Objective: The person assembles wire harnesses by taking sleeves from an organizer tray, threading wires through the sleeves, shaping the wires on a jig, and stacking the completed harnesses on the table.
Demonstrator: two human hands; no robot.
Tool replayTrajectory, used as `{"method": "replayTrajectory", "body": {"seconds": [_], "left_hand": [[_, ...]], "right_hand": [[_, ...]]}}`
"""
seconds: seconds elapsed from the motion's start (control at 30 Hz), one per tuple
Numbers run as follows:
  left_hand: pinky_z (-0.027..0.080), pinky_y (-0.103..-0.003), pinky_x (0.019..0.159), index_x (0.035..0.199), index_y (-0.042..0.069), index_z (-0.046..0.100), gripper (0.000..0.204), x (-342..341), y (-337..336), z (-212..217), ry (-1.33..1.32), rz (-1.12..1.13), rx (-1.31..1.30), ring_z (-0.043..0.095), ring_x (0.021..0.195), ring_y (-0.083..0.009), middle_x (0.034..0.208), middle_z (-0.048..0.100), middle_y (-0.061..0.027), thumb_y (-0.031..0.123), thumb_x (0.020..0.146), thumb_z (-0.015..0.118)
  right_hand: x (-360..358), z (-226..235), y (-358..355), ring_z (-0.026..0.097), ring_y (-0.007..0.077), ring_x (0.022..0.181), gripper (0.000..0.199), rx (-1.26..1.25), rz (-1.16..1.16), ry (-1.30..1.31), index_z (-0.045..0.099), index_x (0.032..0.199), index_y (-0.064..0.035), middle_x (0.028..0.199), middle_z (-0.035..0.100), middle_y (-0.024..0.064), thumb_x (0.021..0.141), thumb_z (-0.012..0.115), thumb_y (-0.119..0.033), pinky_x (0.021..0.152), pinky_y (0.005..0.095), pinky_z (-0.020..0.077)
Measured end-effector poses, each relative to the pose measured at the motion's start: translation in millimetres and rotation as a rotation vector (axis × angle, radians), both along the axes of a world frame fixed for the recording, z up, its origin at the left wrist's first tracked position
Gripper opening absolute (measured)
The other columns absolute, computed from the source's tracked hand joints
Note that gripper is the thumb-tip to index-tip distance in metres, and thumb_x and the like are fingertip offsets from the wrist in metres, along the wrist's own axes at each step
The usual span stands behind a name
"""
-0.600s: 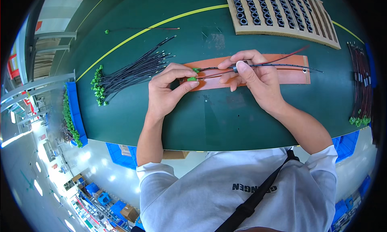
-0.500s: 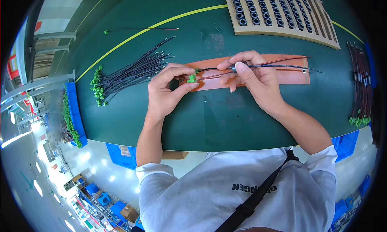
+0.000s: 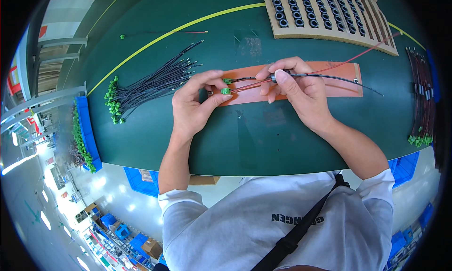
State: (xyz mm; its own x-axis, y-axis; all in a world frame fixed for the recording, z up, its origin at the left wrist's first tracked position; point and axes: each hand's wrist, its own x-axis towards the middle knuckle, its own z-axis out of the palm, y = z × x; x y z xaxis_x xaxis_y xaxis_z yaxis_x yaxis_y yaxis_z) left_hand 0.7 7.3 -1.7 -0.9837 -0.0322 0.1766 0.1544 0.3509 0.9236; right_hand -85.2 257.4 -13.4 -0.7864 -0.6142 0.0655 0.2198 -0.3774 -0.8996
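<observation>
My left hand (image 3: pixel 195 101) pinches a small green connector (image 3: pixel 226 90) between thumb and fingertips. A second green connector (image 3: pixel 227 81) sits just above it, beside the fingers. From these connectors a red wire (image 3: pixel 339 65) and a black wire (image 3: pixel 346 78) run right, into my right hand (image 3: pixel 301 89). Between that hand's thumb and fingers is a short black ring-shaped core (image 3: pixel 274 78), with wires passing at or through it; the fingers hide part of this. Both wires stick out beyond the right hand. Below lies an orange strip (image 3: pixel 254 97).
Bundled black wires (image 3: pixel 155 78) with green connectors lie left; dark red wires (image 3: pixel 422 97) lie at the far right. A slotted tray (image 3: pixel 325 35) of black rings stands at the back. A single wire (image 3: pixel 165 32) lies far left. A blue bin (image 3: pixel 89 134) adjoins the table's left edge.
The red wire's free end has swung up and to the right, towards the tray. The black wire's end has dipped slightly. The green connector has turned in my left fingers; both hands stay nearly in place.
</observation>
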Motion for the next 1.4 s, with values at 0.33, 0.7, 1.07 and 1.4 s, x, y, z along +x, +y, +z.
{"method": "replayTrajectory", "body": {"seconds": [0.33,0.7,1.07,1.4], "left_hand": [[0.053,-0.032,0.092,0.123,0.001,0.061,0.050,2,21,20,-0.047,0.136,-0.301,0.069,0.095,-0.0161,0.094,0.074,-0.0079,-0.011,0.078,0.079],[0.053,-0.032,0.077,0.105,0.003,0.077,0.035,-7,6,6,0.014,0.095,-0.396,0.060,0.093,-0.0218,0.102,0.060,-0.0081,0.005,0.072,0.088],[0.049,-0.031,0.078,0.117,0.010,0.076,0.037,-13,43,48,0.868,-0.104,-1.097,0.061,0.096,-0.0210,0.123,0.070,-0.0092,0.006,0.080,0.075],[0.056,-0.035,0.071,0.111,-0.004,0.073,0.038,-53,1,61,0.932,-0.060,-1.265,0.066,0.084,-0.0252,0.113,0.072,-0.0151,0.005,0.073,0.069]], "right_hand": [[1,-5,-3,0.064,0.0103,0.087,0.021,0.016,-0.017,0.038,0.058,0.119,-0.0020,0.110,0.068,0.0082,0.109,0.053,-0.020,0.073,0.0242,0.0532],[-6,3,-5,0.051,0.0059,0.077,0.023,0.096,0.043,0.036,0.055,0.128,-0.0010,0.106,0.066,0.0046,0.108,0.053,-0.012,0.069,0.0208,0.0452],[-7,4,-8,0.072,0.0230,0.098,0.020,0.305,0.116,0.414,0.057,0.120,0.0034,0.104,0.070,0.0123,0.102,0.057,-0.005,0.085,0.0340,0.0554],[3,6,-4,0.060,0.0162,0.065,0.019,0.379,0.079,0.463,0.063,0.104,-0.0031,0.077,0.067,0.0082,0.104,0.060,-0.022,0.061,0.0317,0.0461]]}}
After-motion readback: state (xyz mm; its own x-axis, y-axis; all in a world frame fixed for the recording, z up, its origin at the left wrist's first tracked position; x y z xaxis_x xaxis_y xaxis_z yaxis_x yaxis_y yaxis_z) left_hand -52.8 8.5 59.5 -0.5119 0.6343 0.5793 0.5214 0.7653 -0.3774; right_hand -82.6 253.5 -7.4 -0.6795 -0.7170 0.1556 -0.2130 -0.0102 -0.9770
